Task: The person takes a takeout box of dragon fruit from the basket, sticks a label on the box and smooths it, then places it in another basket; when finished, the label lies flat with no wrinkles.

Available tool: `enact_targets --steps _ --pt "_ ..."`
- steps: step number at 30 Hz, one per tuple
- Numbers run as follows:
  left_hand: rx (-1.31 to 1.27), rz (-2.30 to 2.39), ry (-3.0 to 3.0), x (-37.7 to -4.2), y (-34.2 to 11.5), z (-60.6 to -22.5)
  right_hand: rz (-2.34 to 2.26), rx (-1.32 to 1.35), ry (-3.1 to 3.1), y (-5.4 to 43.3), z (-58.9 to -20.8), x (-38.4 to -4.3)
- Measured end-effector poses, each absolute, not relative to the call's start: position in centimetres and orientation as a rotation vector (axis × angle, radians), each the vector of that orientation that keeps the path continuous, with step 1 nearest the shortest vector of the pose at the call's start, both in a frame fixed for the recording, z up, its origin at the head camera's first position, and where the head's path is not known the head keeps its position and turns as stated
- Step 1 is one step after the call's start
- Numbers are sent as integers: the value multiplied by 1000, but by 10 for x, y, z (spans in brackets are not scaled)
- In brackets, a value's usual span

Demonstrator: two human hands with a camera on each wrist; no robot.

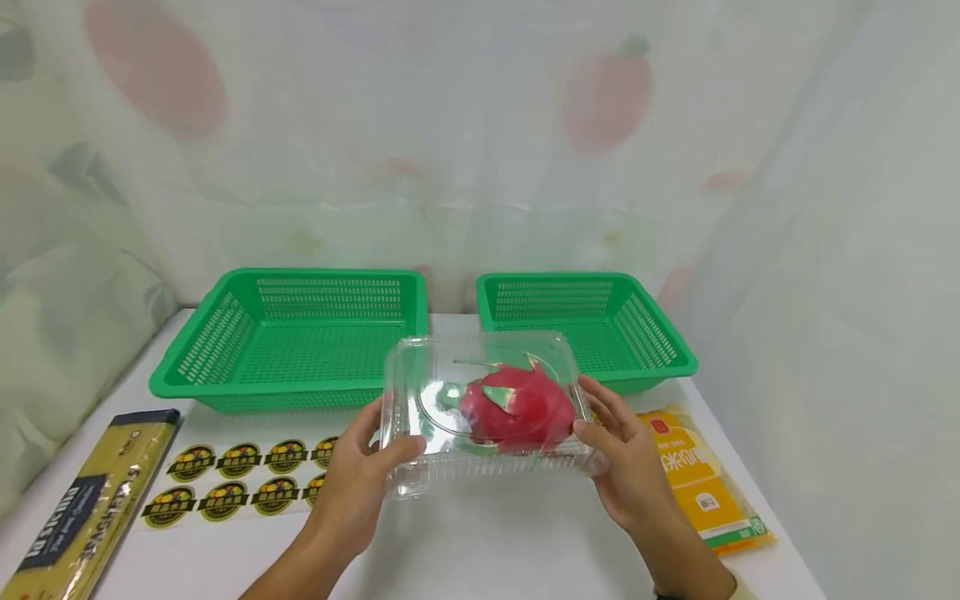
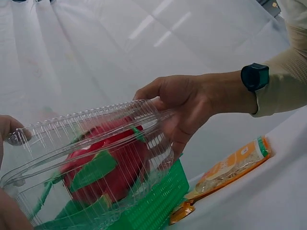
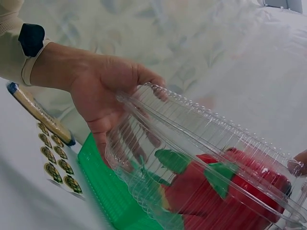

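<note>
Both hands hold a clear plastic clamshell box (image 1: 438, 408) up off the table, one at each end. Inside it lies a red dragon fruit (image 1: 521, 406) with green-tipped scales, toward the box's right side. My left hand (image 1: 356, 475) grips the left end, its thumb over the front top edge and its fingers behind and beneath. At the right end my right hand (image 1: 630, 458) does the same, thumb on the lid's corner. In the left wrist view the lid appears down over the base, and the dragon fruit (image 2: 110, 165) shows through the ribbed wall.
Two green plastic baskets stand at the back, a larger left basket (image 1: 330, 346) and a smaller right basket (image 1: 577, 333). A sheet of round stickers (image 1: 232, 479) and a long noodle packet (image 1: 97, 500) lie at left. An orange-yellow food packet (image 1: 705, 483) lies at right.
</note>
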State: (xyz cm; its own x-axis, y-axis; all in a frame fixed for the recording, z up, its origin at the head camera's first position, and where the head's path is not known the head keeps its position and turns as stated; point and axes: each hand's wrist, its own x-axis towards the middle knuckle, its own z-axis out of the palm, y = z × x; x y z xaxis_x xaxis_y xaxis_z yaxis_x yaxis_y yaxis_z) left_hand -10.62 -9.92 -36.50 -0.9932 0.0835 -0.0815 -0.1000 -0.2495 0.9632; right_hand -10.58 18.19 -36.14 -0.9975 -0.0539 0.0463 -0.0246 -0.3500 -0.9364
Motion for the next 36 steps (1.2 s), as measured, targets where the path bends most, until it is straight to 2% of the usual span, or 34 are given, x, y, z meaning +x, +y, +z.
enact_targets --steps 16,36 --pt "-37 2388 1834 -89 -104 -399 -2642 -119 1803 176 -404 -87" --pt "-77 2268 1884 -91 -107 -429 -2645 1 1760 174 -439 -85"
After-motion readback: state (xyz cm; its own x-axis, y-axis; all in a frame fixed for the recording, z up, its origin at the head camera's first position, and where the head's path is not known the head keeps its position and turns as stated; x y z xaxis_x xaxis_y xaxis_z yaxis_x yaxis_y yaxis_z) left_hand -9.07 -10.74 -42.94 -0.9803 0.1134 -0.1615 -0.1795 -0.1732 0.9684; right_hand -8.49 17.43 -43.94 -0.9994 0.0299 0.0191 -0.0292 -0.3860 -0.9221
